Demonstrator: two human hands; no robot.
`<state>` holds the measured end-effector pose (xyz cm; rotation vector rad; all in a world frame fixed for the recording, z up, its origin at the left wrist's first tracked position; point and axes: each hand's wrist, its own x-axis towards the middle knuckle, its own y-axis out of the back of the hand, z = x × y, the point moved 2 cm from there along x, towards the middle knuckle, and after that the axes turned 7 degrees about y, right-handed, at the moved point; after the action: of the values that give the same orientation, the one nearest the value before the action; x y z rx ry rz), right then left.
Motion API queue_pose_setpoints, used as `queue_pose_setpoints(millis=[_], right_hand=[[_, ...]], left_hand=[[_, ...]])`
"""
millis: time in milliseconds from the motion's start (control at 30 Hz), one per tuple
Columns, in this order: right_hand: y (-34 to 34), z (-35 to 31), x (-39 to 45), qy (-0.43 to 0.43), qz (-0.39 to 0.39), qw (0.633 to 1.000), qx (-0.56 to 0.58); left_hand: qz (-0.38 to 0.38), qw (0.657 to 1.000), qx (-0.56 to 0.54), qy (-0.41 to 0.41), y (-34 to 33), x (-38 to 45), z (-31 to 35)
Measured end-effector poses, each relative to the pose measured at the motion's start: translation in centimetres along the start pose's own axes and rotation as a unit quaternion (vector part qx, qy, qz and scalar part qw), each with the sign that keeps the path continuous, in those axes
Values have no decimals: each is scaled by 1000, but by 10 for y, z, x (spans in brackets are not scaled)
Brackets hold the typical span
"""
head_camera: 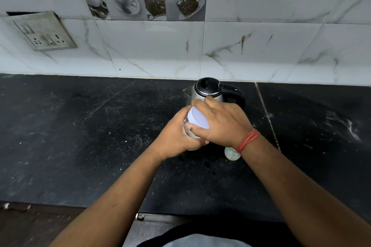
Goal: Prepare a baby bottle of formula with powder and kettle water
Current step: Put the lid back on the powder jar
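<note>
The right hand (221, 122) grips the white lid (198, 117) of a clear jar (187, 126) clasped in the left hand (176, 138), above the black counter (80, 136) before a steel kettle (208, 91).

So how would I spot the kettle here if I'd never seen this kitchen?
Start at the black stone counter and follow it back to the white marble-look wall tiles. The kettle stands near that back edge, just beyond the person's two hands. It is the only shiny steel thing there, with a round black lid and a black handle on its right.
</note>
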<state>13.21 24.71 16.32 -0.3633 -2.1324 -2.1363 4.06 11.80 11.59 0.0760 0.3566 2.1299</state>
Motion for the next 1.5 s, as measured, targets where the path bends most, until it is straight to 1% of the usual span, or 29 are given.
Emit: queue_pose_setpoints(millis=[167,300,433,533,600,700,800,900,1200,1367,1500], right_hand=[[-10,-3,0,-47,-2,999,3],[-17,-5,1,-88,2,995,36],[-22,-5,-1,-128,-10,980,151],[-29,-4,-3,-139,21,950,279],[-39,-2,-6,-145,43,926,346],[-58,-4,-12,-172,25,902,396],[-81,-9,-19,-197,15,887,417],[-100,-13,-22,-200,12,884,421],[-125,-20,-30,-211,-42,888,406],[-130,-21,-29,-211,-49,891,399],[-132,-21,-26,-218,-52,888,401]], left_hand=[[40,999,-7,-1,-7,-2,-2],[28,1000,1,5,-4,3,-9],[4,1000,9,13,3,10,-17],[-5,1000,-4,25,7,9,-33],[7,999,13,31,8,9,-45],[30,998,36,49,9,7,-62],[55,996,46,62,7,6,-77],[68,994,59,69,4,5,-92],[54,991,65,100,-5,6,-122],[44,990,65,119,-2,6,-123],[36,990,68,116,-1,7,-123]])
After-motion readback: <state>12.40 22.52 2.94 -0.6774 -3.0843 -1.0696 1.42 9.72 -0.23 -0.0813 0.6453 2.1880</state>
